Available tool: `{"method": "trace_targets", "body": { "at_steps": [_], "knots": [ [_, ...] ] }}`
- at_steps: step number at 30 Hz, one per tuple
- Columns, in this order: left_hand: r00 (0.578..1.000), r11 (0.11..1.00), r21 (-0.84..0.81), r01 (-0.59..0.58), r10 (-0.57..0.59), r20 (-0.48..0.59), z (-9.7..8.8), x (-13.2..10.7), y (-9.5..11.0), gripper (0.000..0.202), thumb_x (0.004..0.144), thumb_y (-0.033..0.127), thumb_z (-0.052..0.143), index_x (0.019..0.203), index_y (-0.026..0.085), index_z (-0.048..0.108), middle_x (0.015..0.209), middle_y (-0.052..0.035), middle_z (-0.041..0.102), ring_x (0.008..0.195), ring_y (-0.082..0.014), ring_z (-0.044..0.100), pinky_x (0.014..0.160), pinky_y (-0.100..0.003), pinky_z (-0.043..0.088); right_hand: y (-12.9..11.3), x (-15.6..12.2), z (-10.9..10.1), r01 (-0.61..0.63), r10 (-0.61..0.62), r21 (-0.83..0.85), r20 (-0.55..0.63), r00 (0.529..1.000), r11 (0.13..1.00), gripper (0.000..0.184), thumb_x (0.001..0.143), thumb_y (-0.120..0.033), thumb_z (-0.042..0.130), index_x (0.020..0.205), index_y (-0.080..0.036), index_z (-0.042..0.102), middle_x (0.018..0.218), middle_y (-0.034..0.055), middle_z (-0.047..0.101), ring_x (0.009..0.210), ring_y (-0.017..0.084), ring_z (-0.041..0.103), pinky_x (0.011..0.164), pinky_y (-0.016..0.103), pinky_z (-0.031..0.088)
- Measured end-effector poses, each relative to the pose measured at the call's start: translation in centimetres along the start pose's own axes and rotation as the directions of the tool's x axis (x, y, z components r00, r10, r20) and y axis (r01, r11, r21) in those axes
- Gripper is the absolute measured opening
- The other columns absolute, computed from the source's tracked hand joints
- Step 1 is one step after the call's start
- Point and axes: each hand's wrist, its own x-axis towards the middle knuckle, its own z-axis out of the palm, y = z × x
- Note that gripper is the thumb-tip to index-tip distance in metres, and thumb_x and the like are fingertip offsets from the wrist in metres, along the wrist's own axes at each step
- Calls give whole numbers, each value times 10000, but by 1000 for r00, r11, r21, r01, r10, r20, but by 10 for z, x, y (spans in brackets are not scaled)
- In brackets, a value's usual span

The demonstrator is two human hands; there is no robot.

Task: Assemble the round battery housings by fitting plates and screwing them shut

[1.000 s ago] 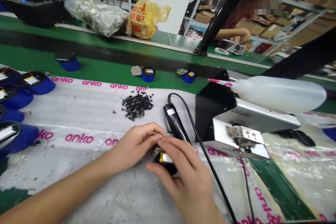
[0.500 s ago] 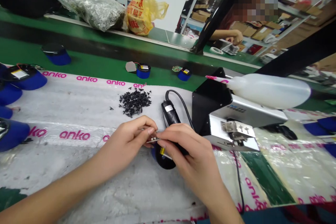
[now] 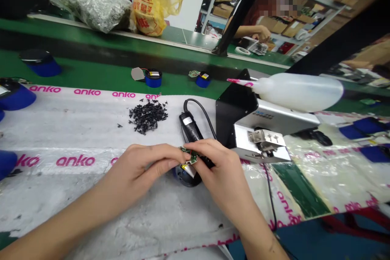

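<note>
Between my two hands is a small green circuit board (image 3: 193, 157), tilted so that its face with parts shows. My left hand (image 3: 152, 164) pinches its left edge between thumb and fingers. On the other side, my right hand (image 3: 217, 162) grips the right edge, its fingertips partly hidden behind the board. Just below sits a round blue and black housing (image 3: 184, 178) with a battery in it, partly covered by my hands. A black corded handheld tool (image 3: 191, 126) lies behind my right hand. Left of it is a pile of small black plastic parts (image 3: 148, 116).
A metal dispenser machine (image 3: 268, 128) stands on the right, with a white squeeze bottle (image 3: 300, 91) lying on top. More blue housings (image 3: 153, 79) sit along the green strip. A co-worker's hand (image 3: 260, 32) shows across the bench.
The circuit board has turned from edge-on to showing its green face. My left fingers have stretched further over it. The whole view has shifted slightly, so the surroundings sit further left.
</note>
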Motion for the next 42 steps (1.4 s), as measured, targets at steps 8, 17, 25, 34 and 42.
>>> {"method": "trace_targets", "body": {
  "at_steps": [8, 17, 25, 34, 42],
  "knots": [
    [914, 792, 567, -227, 375, -158, 33, -11, -12, 293, 947, 69, 467, 1145, 252, 581, 1060, -93, 774, 934, -257, 741, 804, -395, 590, -9, 0, 8, -160, 170, 101, -105, 980, 982, 279, 789, -42, 612, 987, -197, 732, 856, 5, 713, 789, 159, 643, 730, 294, 520],
    [933, 947, 314, -60, 165, -319, 44, -12, -12, 208, 970, 97, 400, 990, 284, 491, 961, -5, 695, 835, -205, 653, 735, -340, 498, -12, -10, 4, -178, 202, 282, -58, 978, 943, 276, 837, -106, 611, 1036, -238, 749, 897, 0, 725, 817, 149, 668, 767, 288, 534],
    [895, 996, 20, 88, -71, -440, 45, -8, -21, 113, 1055, 228, 378, 1053, 298, 467, 869, 38, 643, 821, -168, 639, 751, -314, 461, -10, -12, 5, -262, 290, 389, -14, 957, 883, 223, 837, -163, 667, 1021, -251, 756, 864, 5, 714, 808, 152, 655, 785, 298, 541],
    [868, 916, -323, 240, -352, -352, 42, 6, -17, 65, 1045, 293, 424, 1002, 266, 465, 783, 51, 662, 715, -136, 612, 692, -269, 470, -11, -7, -3, -356, 336, 542, 140, 931, 761, 136, 806, -176, 718, 932, -207, 759, 760, -7, 716, 716, 115, 660, 643, 196, 537],
    [915, 703, -674, 228, -392, -99, 40, 11, -22, 74, 1020, 299, 490, 962, 255, 495, 725, 64, 656, 649, -111, 597, 633, -227, 472, 0, 10, -21, -404, 205, 508, 403, 892, 761, 96, 818, -162, 737, 874, -237, 758, 784, -28, 733, 725, 102, 667, 664, 186, 526]
  ]
}}
